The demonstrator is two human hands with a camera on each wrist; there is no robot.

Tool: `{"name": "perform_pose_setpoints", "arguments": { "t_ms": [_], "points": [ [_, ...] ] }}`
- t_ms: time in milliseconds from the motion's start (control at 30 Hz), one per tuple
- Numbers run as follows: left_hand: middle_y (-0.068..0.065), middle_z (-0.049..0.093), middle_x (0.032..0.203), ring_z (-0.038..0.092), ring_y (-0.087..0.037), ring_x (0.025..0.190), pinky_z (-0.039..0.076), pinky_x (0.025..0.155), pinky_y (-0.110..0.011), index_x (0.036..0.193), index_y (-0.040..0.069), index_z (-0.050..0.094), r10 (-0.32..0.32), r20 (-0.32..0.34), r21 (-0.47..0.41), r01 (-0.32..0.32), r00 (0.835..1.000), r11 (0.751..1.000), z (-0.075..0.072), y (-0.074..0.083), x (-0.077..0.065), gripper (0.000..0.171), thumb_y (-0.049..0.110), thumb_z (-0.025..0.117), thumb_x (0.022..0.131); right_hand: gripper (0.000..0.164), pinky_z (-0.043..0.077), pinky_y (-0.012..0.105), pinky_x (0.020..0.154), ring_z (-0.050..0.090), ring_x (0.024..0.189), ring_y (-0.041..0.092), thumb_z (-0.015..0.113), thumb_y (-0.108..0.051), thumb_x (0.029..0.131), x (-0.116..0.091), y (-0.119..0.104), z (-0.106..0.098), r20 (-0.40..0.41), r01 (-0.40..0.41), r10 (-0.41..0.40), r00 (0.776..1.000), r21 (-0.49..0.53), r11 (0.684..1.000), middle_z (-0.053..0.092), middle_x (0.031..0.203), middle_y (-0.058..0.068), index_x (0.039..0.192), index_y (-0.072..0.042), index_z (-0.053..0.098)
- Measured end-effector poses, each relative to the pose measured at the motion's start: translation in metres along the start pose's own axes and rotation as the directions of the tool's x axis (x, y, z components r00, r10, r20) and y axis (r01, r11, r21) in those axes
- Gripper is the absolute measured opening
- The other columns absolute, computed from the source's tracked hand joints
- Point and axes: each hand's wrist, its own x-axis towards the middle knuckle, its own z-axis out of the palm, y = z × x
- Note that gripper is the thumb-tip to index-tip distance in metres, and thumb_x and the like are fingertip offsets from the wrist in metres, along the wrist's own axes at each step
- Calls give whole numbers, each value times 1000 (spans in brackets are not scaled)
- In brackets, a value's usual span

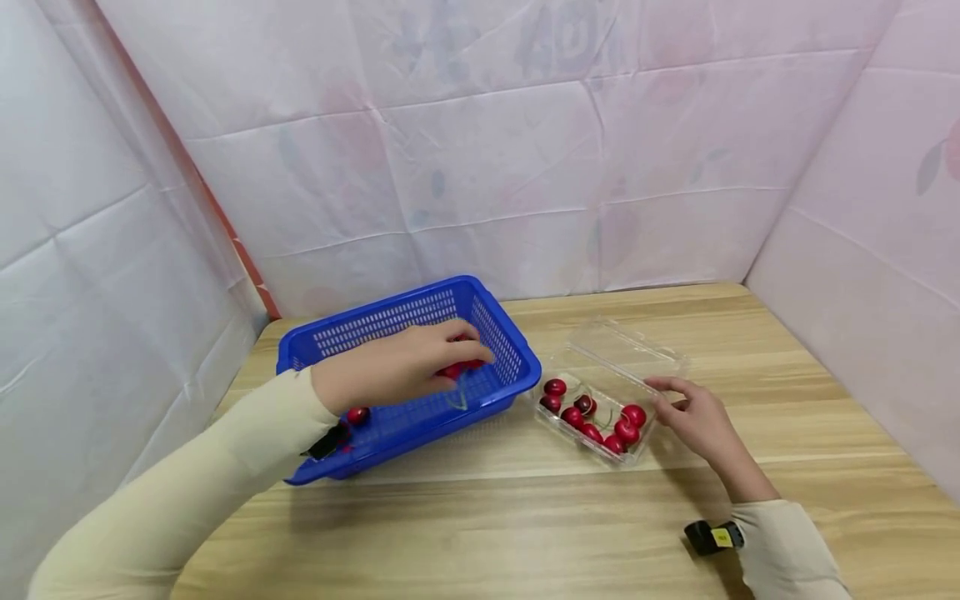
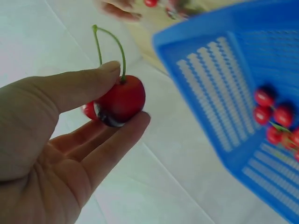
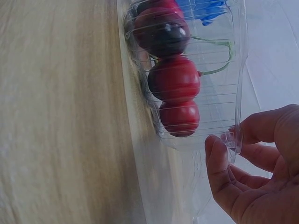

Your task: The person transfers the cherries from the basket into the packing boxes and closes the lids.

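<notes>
Between thumb and fingers, my left hand (image 1: 401, 360) pinches red cherries (image 2: 126, 98) joined by a bent green stem. It holds them over the right part of a blue plastic basket (image 1: 420, 437). More cherries (image 2: 264, 97) lie inside that basket, partly covered by the left arm in the head view. To the right, a clear plastic clamshell box (image 3: 219, 105) stands with its lid (image 1: 626, 346) folded back. Several dark red cherries (image 1: 591, 432) with stems sit in the box. My right hand (image 1: 701, 421) pinches the rim at its right corner.
Both containers stand on a wood-grain table (image 1: 480, 533), the basket left of the box. Behind the table hangs a pale printed cloth (image 1: 487, 150), with more cloth along both sides. A small black device (image 1: 705, 537) is at the right wrist.
</notes>
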Motion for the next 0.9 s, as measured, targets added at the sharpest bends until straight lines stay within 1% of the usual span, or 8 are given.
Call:
{"name": "perform_pose_setpoints", "arguments": {
  "t_ms": [67, 133, 233, 333, 433, 567, 800, 900],
  "points": [
    [-5, 54, 126, 59, -14, 101, 51, 83, -24, 130, 17, 58, 44, -25, 7, -44, 999, 999, 0, 6, 14, 43, 9, 68, 89, 35, 44, 28, 54, 63, 74, 12, 54, -13, 95, -1, 1, -2, -4, 6, -6, 1000, 1, 1000, 67, 98, 25, 127, 1, 56],
    [-5, 53, 129, 60, -13, 100, 50, 81, -22, 132, 18, 56, 72, -30, 16, -72, 997, 997, 0, 13, 29, 43, 10, 66, 90, 35, 44, 28, 53, 63, 73, 10, 54, -13, 95, -3, 2, -3, -12, 7, -7, 1000, -1, 1000, 66, 99, 26, 127, 1, 56],
    [-4, 51, 133, 59, -11, 98, 49, 79, -21, 135, 19, 53, 95, -12, 6, -95, 995, 995, 2, 23, 49, 45, 11, 63, 92, 35, 43, 27, 52, 61, 69, 4, 55, -13, 95, -6, 4, -4, -27, 9, -9, 1000, -8, 1000, 66, 100, 26, 126, 1, 57],
    [-5, 49, 136, 59, -10, 99, 48, 81, -20, 138, 19, 50, 112, 9, -24, -112, 994, 993, 7, 31, 65, 48, 8, 62, 92, 34, 43, 27, 53, 61, 69, 4, 56, -13, 95, -8, 4, -4, -29, 7, -7, 1000, -15, 1000, 66, 100, 25, 126, 1, 57],
    [-7, 49, 136, 58, -12, 103, 47, 84, -20, 138, 16, 50, 142, 10, -51, -141, 990, 989, 16, 36, 77, 50, 4, 62, 91, 35, 44, 27, 54, 61, 70, 5, 56, -14, 95, -8, 4, -4, -23, 11, -11, 1000, -12, 1000, 66, 101, 26, 126, 1, 57],
    [-7, 50, 134, 55, -14, 107, 46, 87, -19, 137, 14, 51, 160, -10, -69, -160, 987, 985, 29, 38, 90, 50, 2, 63, 90, 35, 44, 27, 54, 61, 70, 5, 56, -13, 95, -9, 3, -5, -20, 6, -6, 1000, -5, 1000, 66, 99, 25, 127, 2, 57],
    [-6, 51, 132, 57, -12, 100, 45, 82, -16, 136, 15, 52, 151, -26, -74, -153, 988, 985, 56, 40, 110, 47, 5, 62, 91, 35, 44, 27, 55, 61, 71, 6, 55, -13, 95, -9, 3, -5, -18, -1, 1, 1000, -1, 1000, 65, 102, 26, 127, 1, 56],
    [-6, 52, 131, 57, -13, 106, 45, 86, -16, 136, 15, 52, 126, -26, -85, -128, 992, 988, 68, 39, 119, 47, 8, 63, 91, 35, 44, 27, 54, 61, 71, 7, 55, -14, 95, -9, 3, -4, -19, -1, 1, 1000, -9, 1000, 64, 103, 26, 127, 1, 57]
  ]
}}
